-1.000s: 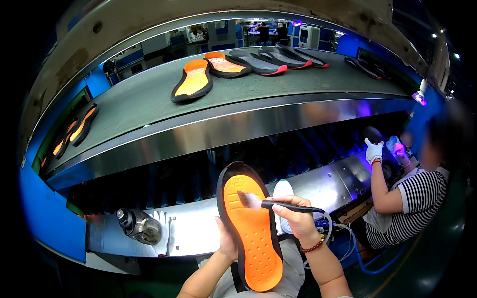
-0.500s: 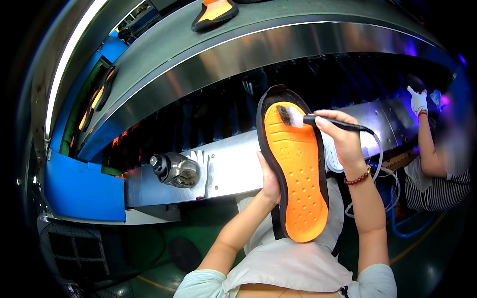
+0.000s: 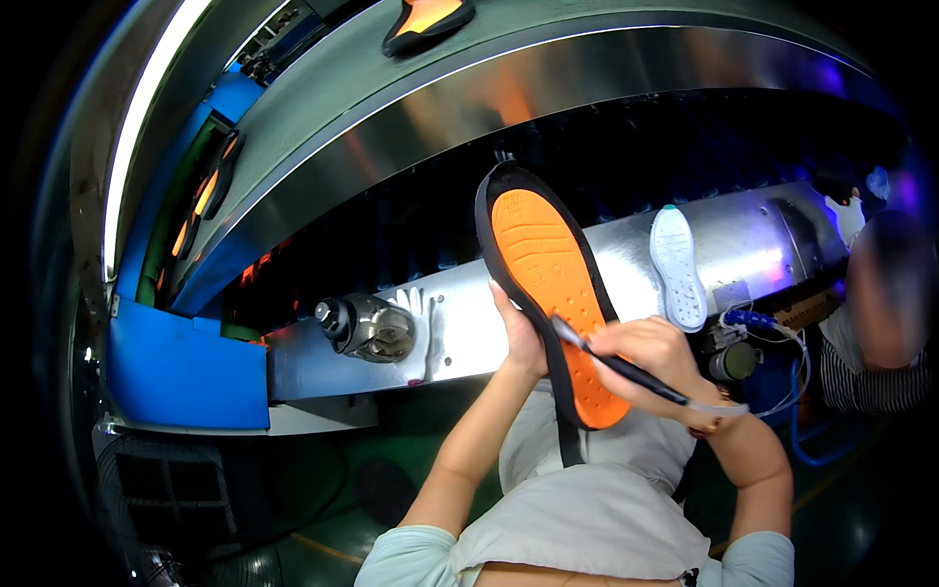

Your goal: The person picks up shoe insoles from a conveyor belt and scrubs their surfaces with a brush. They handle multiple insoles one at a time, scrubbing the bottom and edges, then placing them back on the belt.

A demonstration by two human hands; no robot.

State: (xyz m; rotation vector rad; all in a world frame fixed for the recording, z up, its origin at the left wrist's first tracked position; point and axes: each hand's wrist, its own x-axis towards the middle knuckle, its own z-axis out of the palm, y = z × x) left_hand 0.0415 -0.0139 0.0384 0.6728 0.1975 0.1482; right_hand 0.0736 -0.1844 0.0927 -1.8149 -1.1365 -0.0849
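A shoe sole (image 3: 536, 245) with a black rim and an orange inside is held up in front of me, tilted with its toe end away. My left hand (image 3: 520, 333) grips its left edge, the thumb along the rim. Between the fingers of my right hand (image 3: 653, 360) is a black-handled brush (image 3: 641, 378), and a pale tube trails from the handle's end past my wrist. The brush's bristles (image 3: 565, 331) lie at the middle of the sole, near its left rim. My right hand covers part of the heel.
A metal ledge (image 3: 455, 311) carries a dark clear bottle (image 3: 377, 331), a white glove (image 3: 419, 328) and a white sole (image 3: 675, 264). Beyond runs a green conveyor belt (image 3: 323, 108) with orange-and-black soles (image 3: 428, 22). At right, another person (image 3: 885, 293) works; a small can (image 3: 734, 362) stands below the ledge.
The brush has moved from the toe end down to the middle of the sole, with my right hand lower and turned. The sole has shifted slightly left and up.
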